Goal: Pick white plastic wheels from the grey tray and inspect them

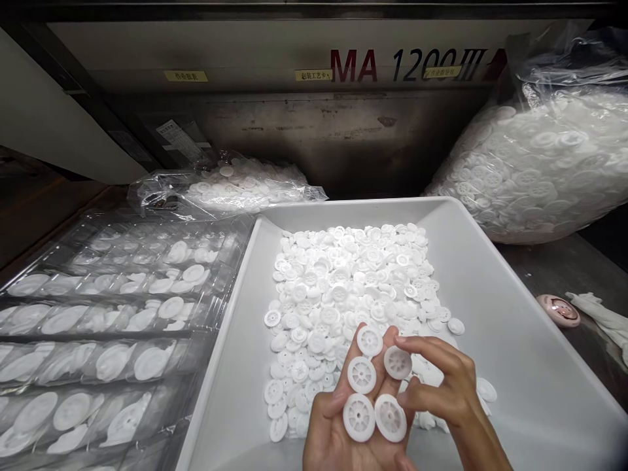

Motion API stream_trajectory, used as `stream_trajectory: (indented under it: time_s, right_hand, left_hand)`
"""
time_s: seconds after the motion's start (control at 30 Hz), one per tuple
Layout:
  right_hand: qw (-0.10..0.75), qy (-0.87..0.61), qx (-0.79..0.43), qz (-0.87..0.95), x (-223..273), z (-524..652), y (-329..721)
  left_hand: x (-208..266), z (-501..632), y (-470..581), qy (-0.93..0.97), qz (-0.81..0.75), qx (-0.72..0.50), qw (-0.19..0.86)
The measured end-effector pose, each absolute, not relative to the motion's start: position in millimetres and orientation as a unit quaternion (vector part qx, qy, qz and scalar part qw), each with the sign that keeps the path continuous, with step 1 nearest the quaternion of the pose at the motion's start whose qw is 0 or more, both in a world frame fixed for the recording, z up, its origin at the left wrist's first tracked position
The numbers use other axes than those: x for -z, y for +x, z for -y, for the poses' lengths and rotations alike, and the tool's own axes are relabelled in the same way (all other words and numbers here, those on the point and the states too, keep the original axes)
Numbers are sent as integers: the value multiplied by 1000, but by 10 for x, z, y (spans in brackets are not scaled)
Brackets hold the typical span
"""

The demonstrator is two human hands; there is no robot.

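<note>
1. The left hand (pixel 354 453) is palm up over the bin (pixel 510 314), its fingers stretched out, four wheels (pixel 358 417) lying flat across palm and fingers
2. The right hand (pixel 449 392) comes in from the right, its fingers narrow, forefinger and thumb about the fifth wheel (pixel 398 362) at the right edge of the left hand's fingers
3. The five wheels are white, round and spoked, the two nearest the wrist looking larger than the rest
4. Below and beyond the hands, a heap (pixel 338 281) of similar white parts covers the middle and left of the bin floor, with a few loose ones towards the right
5. Left of the bin are rows of clear packs (pixel 189 366) filled with white discs
6. Behind its far left corner lies a clear bag (pixel 159 190) of white parts, and a fuller bag (pixel 540 190) bulges at the far right
7. On the dark surface (pixel 530 265) at right are a pink object (pixel 559 311) and a white cloth (pixel 599 319)
8. A panel (pixel 265 49) marked MA 1200 stands behind, bearing yellow labels (pixel 185 76)
</note>
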State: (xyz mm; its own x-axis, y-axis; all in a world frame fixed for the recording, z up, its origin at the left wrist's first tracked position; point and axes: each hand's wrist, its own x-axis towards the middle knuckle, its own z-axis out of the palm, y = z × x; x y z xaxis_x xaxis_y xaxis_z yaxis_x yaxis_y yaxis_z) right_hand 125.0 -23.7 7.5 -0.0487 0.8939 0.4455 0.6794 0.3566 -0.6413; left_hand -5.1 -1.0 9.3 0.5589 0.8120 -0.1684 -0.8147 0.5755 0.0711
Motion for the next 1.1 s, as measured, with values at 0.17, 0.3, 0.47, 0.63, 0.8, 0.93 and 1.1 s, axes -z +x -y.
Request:
stream_trajectory:
  time_s: [0.17, 0.3, 0.47, 0.63, 0.8, 0.93, 1.1]
  right_hand:
    - [429, -556, -117, 702, -66, 234, 1187]
    - [427, -555, -157, 696, -71, 245, 1169]
    - [433, -605, -165, 648, -50, 200, 1125]
    - [476, -611, -218, 594, -30, 175, 1131]
    - [547, -588, -315, 506, 122, 178, 1273]
    - [614, -492, -400, 471, 295, 161, 1287]
    - [586, -455, -434, 512, 269, 188, 1143]
  left_hand:
    - [-75, 14, -57, 4, -82, -456, 886]
    - [-78, 18, -49, -4, -79, -456, 887]
    - [-105, 11, -10, -37, -109, -481, 869]
    - [-126, 0, 7, -60, -139, -483, 862]
    - [-88, -6, -20, -37, -139, -491, 859]
    - [-11, 32, 103, 136, -249, -493, 822]
    - [-8, 99, 287, 458, -378, -475, 649]
